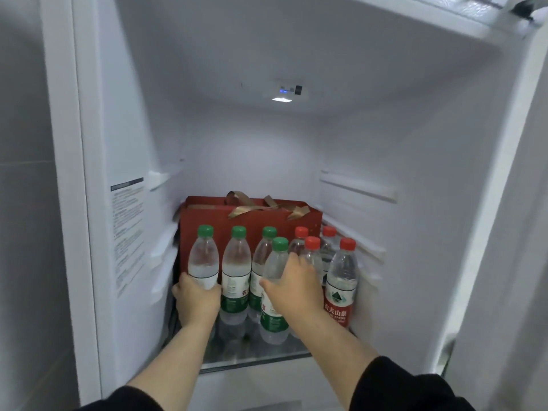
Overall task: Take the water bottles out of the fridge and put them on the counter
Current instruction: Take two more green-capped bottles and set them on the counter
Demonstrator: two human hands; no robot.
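Note:
Several water bottles stand on a glass shelf (255, 355) inside the open fridge, green-capped ones at the left and red-capped ones at the right. My left hand (197, 301) is wrapped around the lower part of the leftmost green-capped bottle (203, 259). My right hand (293, 287) grips the front green-capped bottle (275, 262) at its middle. Two more green-capped bottles (236, 268) stand between them. A red-capped bottle with a red label (341, 280) stands at the front right, with others behind it, partly hidden by my right hand.
A red gift bag with gold ribbon handles (252, 213) stands behind the bottles. White fridge walls close in on both sides, with shelf rails (355, 185) on them. The open door (504, 203) is at the right. A lit lamp (281, 99) is in the ceiling.

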